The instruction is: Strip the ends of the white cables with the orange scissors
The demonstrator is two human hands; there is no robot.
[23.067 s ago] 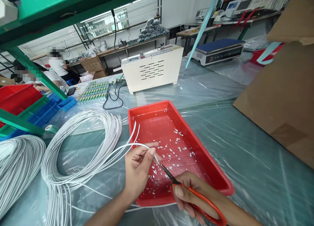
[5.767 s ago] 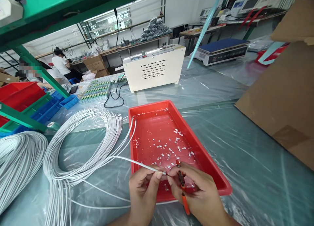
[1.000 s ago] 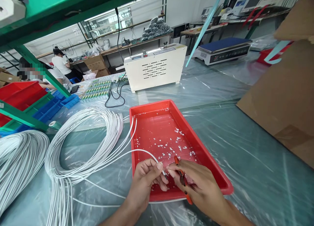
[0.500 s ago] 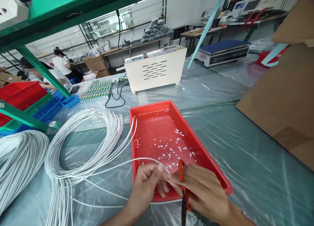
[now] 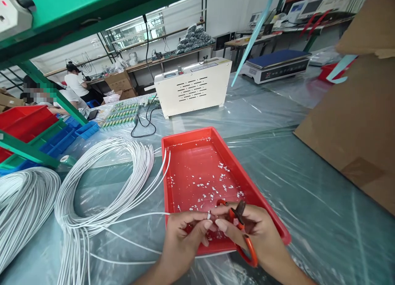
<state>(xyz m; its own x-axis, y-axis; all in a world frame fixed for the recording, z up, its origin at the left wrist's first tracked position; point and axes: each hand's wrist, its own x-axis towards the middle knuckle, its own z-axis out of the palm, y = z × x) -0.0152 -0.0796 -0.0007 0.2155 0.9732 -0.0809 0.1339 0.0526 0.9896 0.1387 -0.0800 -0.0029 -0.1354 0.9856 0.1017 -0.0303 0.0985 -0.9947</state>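
Note:
Over the near end of a red tray (image 5: 243,169), my left hand (image 5: 185,235) is closed on a white cable (image 5: 151,215), whose tip shows between thumb and forefinger. My right hand (image 5: 259,227) is closed on orange-handled scissors (image 5: 250,250), dark blades up and one handle loop hanging below the palm. Its thumb and forefinger meet the cable tip beside the left fingertips. The cable runs left to a coil of white cables (image 5: 70,182) tied at one place. Small white scraps (image 5: 224,176) lie scattered on the tray floor.
A second cable bundle (image 5: 27,211) lies far left. Behind the tray stands a cream machine (image 5: 194,89) with a black cord; a scale (image 5: 277,66) is right of it. Cardboard (image 5: 354,132) rises at right. Green shelf bars (image 5: 46,83) and stacked bins (image 5: 27,120) stand left. People sit beyond.
My right hand has turned, swinging the scissors from blades down to blades up. Both hands' fingertips have come together at the cable tip, and the cable's raised bend over the tray has dropped.

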